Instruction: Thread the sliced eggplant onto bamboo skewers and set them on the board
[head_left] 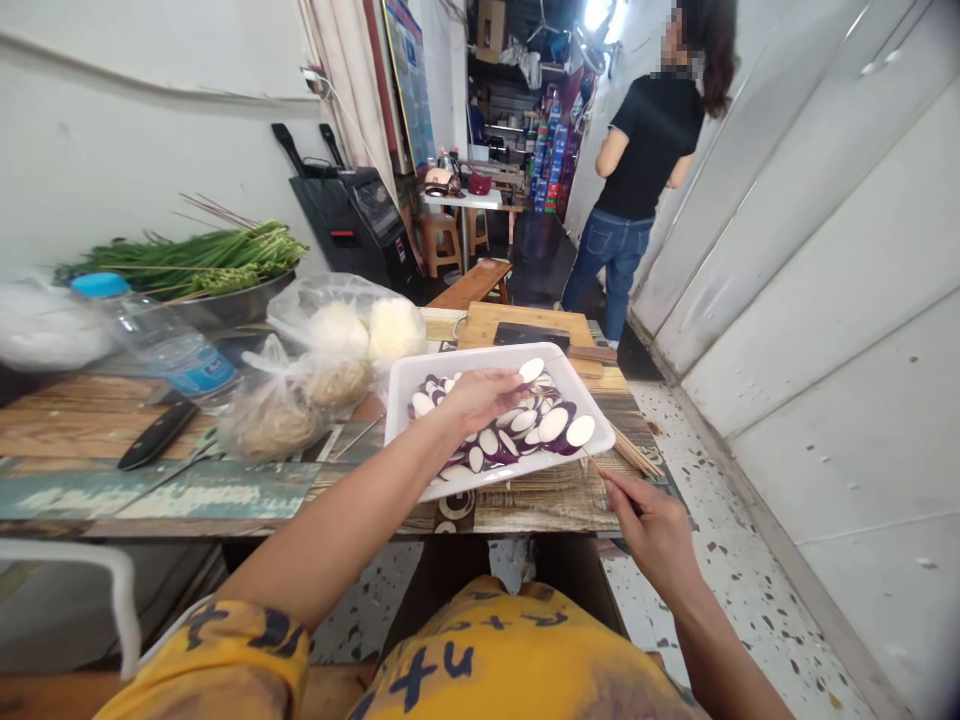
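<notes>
The left hand (480,395) reaches over the white tray (420,375) and pinches one eggplant slice (531,369) between its fingertips, holding it just above the heap of sliced eggplant (525,432) that fills the tray. The right hand (654,530) sits off the near edge of the tabletop (90,415), its grip pressed together on a thin bamboo skewer (596,466) whose tip points toward the tray; the skewer is so fine that only part of it can be made out. A bundle of loose skewers (637,455) lies just beside the tray's right corner. Behind the tray, a cleaver (532,335) rests on a wooden cutting board (525,322), partly hidden by the tray rim. To the left are plastic bags (330,340) of what may be noodles, a water bottle (161,340) and a black-handled knife (157,433). A person in a black shirt (649,150) stands with their back turned, further along the floor.
</notes>
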